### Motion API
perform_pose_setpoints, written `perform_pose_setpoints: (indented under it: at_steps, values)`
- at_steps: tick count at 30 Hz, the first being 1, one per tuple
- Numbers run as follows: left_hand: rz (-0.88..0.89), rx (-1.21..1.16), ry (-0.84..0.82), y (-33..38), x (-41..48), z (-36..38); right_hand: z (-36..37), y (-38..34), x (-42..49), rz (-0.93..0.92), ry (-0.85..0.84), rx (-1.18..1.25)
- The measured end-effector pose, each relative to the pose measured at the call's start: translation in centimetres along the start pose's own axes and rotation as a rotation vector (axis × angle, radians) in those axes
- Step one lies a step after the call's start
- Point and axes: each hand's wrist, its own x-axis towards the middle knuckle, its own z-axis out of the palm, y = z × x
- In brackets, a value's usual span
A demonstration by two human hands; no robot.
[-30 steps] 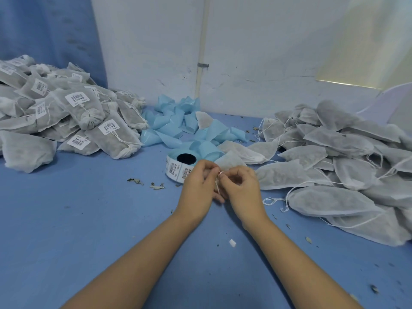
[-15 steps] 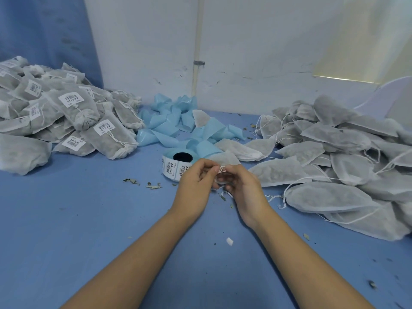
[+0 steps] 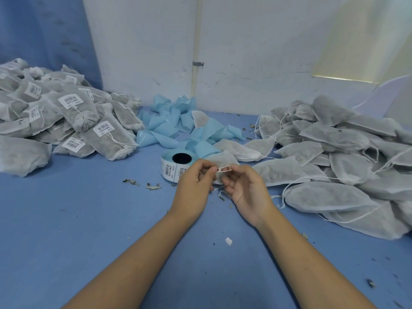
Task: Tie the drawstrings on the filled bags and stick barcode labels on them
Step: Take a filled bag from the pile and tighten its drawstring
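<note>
Left hand and right hand each pinch the drawstring, stretched taut between them above the worktop. The bag just behind likely handles soft and light; grip the thin cord near its mouth.

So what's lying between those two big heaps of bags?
The head view shows crumpled blue backing paper, the barcode label roll and a few loose bags there.
</note>
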Motion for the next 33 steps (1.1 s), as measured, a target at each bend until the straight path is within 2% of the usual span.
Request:
perform_pose_setpoints:
  at_steps: [12, 14, 16, 19, 21, 26, 29, 31, 33]
  values:
    - [-0.055, 0.084, 0.031, 0.0, 0.1, 0.1, -0.8, 0.1, 0.3, 0.017, 0.076, 0.264]
    - [-0.027, 0.179, 0.026, 0.0, 0.0, 0.0, -0.8, 0.0, 0.2, 0.024, 0.061, 0.277]
    - [0.05, 0.42, 0.005, 0.0, -0.2, -0.1, -0.8, -0.1, 0.2, 0.043, 0.029, 0.291]
    - [0.303, 0.714, -0.083, 0.1, -0.5, -0.5, -0.6, -0.4, 0.0, 0.073, -0.034, 0.354]
    - [0.414, 0.766, -0.117, 0.2, -0.4, -0.7, -0.4, -0.6, -0.2, 0.078, -0.08, 0.373]
    - [0.393, 0.877, -0.021, -0.2, 0.5, -1.3, 0.2, -0.6, -0.5, 0.08, -0.197, 0.361]
    - [0.515, 0.918, 0.024, 0.1, 0.9, -1.7, 0.3, -0.7, -0.7, 0.099, -0.238, 0.362]
    - [0.593, 0.893, 0.056, 0.2, 0.9, -1.5, 0.3, -0.8, -0.7, 0.104, -0.257, 0.374]
    - [0.571, 0.773, 0.082, 0.4, 0.8, -1.3, 0.2, -0.9, -0.7, 0.1, -0.268, 0.375]
